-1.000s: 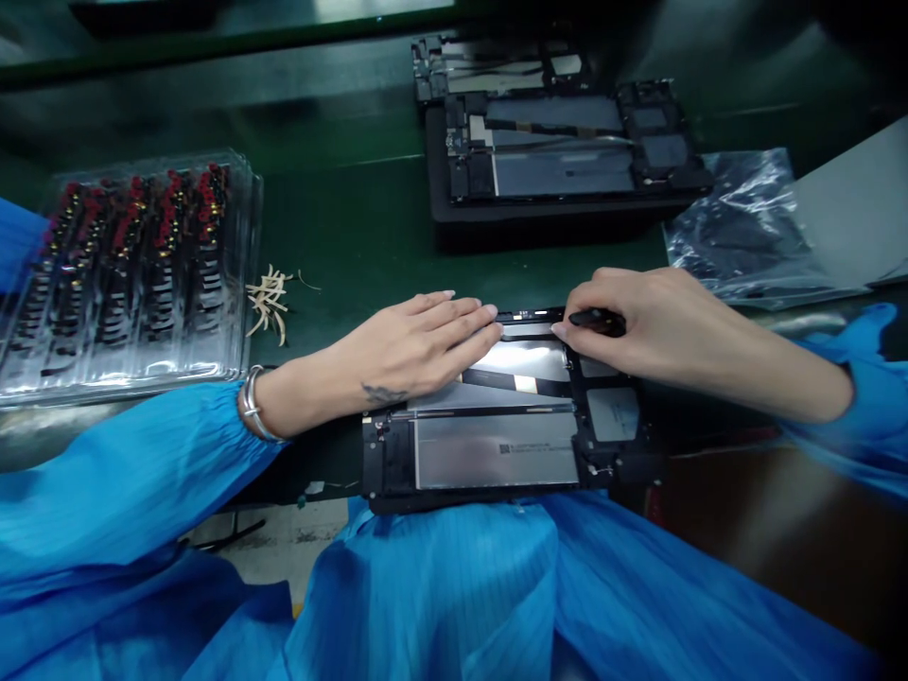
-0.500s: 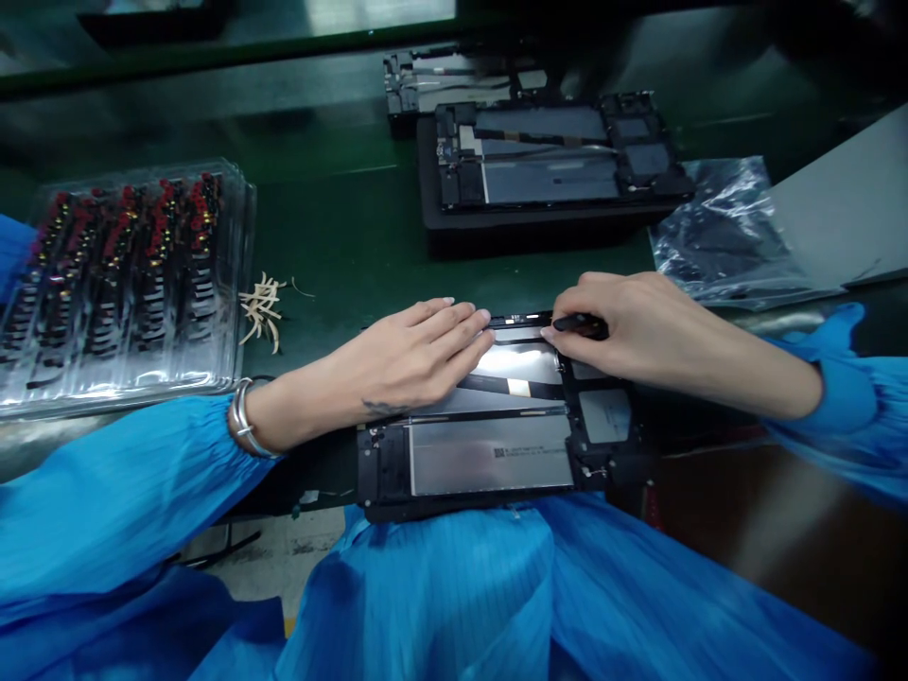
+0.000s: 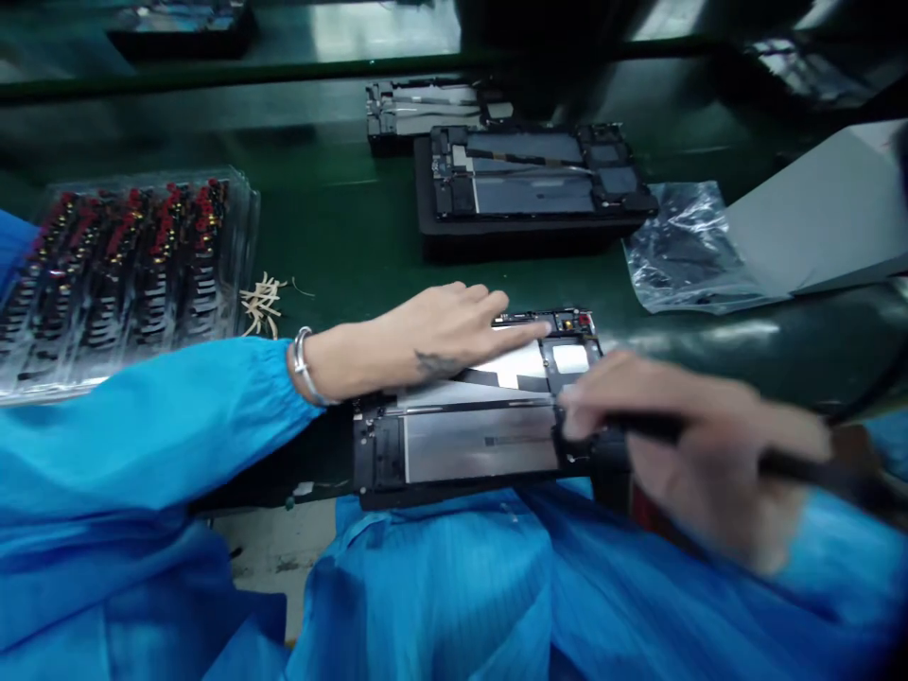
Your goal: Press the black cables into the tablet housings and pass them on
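Observation:
An opened tablet (image 3: 482,445) lies at the front edge of the bench, its silver battery panels, black frame and ribbon cable showing. My left hand (image 3: 454,331) rests palm down on its upper half, index finger stretched toward a small red-and-gold part (image 3: 571,323) at the top right corner. My left hand is open and hides some of the panel beneath it. Blurred by motion, my right hand (image 3: 695,445) is closed around a dark pen-like tool (image 3: 649,426) over the tablet's right side. The tool's exact kind and tip cannot be made out.
Left stands a clear plastic tray (image 3: 245,236) of red-tipped small parts, beside pale curled strips (image 3: 262,305). Behind are another opened tablet (image 3: 532,189) on a black block (image 3: 525,244) and further units. A clear bag (image 3: 673,251) and white board (image 3: 815,213) lie right.
My right hand has moved down and right from the tablet's top edge. My left index finger now extends further right, and the red-and-gold corner part has come into sight.

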Motion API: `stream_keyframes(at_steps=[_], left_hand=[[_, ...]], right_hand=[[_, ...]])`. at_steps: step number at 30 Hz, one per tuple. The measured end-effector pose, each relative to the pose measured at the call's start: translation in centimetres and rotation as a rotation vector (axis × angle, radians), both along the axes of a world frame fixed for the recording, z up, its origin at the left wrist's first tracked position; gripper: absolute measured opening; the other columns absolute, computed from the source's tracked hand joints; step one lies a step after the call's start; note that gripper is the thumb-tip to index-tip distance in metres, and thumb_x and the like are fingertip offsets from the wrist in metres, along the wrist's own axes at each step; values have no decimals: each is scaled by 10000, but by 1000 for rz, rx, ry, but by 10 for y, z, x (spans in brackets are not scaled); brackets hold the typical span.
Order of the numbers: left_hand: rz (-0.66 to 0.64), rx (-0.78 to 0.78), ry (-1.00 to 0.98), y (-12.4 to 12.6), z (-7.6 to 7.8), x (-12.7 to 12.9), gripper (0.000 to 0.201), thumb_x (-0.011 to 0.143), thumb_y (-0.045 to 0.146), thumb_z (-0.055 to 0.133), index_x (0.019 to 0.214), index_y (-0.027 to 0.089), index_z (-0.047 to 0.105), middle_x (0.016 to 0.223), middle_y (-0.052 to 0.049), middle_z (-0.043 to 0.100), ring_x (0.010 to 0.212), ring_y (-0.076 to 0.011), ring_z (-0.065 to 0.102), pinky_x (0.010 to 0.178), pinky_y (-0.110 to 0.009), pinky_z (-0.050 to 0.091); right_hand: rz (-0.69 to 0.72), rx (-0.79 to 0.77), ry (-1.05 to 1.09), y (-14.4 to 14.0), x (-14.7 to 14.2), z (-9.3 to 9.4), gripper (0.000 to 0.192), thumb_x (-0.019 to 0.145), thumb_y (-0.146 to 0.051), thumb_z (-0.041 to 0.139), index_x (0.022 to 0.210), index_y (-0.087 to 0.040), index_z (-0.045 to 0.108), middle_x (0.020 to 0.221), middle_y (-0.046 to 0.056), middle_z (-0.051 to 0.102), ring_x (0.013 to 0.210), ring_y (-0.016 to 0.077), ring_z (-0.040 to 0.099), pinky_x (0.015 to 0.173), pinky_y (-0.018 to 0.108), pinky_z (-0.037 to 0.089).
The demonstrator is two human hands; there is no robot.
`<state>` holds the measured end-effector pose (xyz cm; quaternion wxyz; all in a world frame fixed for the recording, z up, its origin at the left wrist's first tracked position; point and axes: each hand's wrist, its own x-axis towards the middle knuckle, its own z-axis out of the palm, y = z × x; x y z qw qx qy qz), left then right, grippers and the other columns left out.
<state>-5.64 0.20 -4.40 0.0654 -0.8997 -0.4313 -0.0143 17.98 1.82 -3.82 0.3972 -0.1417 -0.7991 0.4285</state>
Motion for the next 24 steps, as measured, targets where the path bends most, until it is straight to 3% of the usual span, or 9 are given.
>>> stream_keyframes(at_steps=[3, 5, 7, 11, 15, 17, 19, 22, 24], left_hand=[[154, -223, -316, 15, 3, -10, 368, 1070, 215, 434, 1349, 127, 656, 1097, -113, 721, 859, -179, 658, 737, -267, 453], [251, -365, -454, 24, 8, -16, 328, 1054, 269, 482, 1078, 105, 765, 954, -81, 744, 800, -159, 649, 724, -254, 435], [309, -485, -504, 29, 15, -19, 333, 1028, 298, 519, 944, 115, 784, 840, -50, 736, 730, -142, 625, 677, -250, 407], [256, -519, -631, 29, 31, -24, 284, 983, 316, 561, 1027, 136, 776, 927, -35, 754, 807, -134, 649, 695, -226, 420], [210, -612, -760, 24, 42, -25, 254, 935, 314, 637, 1095, 127, 701, 811, -18, 716, 694, -117, 615, 634, -220, 413], [260, -723, -835, 22, 47, -25, 261, 920, 313, 669, 1106, 130, 665, 710, 8, 669, 632, -116, 587, 601, -223, 404], [289, -759, -920, 19, 53, -26, 258, 898, 292, 706, 1095, 129, 668, 693, 13, 650, 645, -115, 584, 615, -224, 408], [302, -700, -1069, 16, 65, -29, 266, 840, 223, 759, 1081, 125, 705, 769, -1, 666, 690, -100, 577, 627, -216, 390], [330, -683, -1166, 15, 71, -30, 357, 819, 209, 774, 1163, 141, 705, 817, 3, 675, 648, -82, 548, 573, -210, 350]], right_hand=[[59, -115, 40, -41, -8, -24, 624, 1081, -606, 304, 1089, -233, 803, 821, 54, 694, 788, 199, 641, 720, 388, 512], [73, -90, 107, -52, -15, -39, 660, 1072, -629, 307, 1081, -200, 809, 724, 45, 642, 685, 182, 576, 642, 369, 455], [72, -47, 181, -54, -20, -50, 657, 1068, -632, 330, 1140, -174, 795, 719, 50, 654, 636, 176, 544, 592, 360, 417], [-11, -32, 254, -51, -22, -58, 576, 1062, -603, 395, 1267, -209, 763, 874, 73, 737, 728, 203, 645, 634, 372, 520], [-25, 59, 238, -49, -23, -56, 490, 1057, -498, 501, 1466, -254, 617, 1190, 73, 766, 1111, 253, 727, 972, 417, 611], [-11, 202, 150, -43, -19, -52, 496, 1078, -249, 503, 1573, -262, 474, 1300, 67, 734, 1206, 213, 704, 1038, 381, 602], [84, 462, 33, -30, -11, -46, 574, 1032, -88, 516, 1586, -214, 440, 1349, 103, 709, 1277, 219, 670, 1063, 390, 597], [192, 982, -136, -1, 7, -34, 517, 984, -135, 646, 1492, -148, 550, 1446, 172, 632, 1384, 304, 584, 1149, 509, 529], [162, 1164, -167, 16, 18, -27, 479, 979, -110, 639, 1450, -190, 601, 1475, 138, 609, 1377, 288, 591, 1197, 509, 481]])
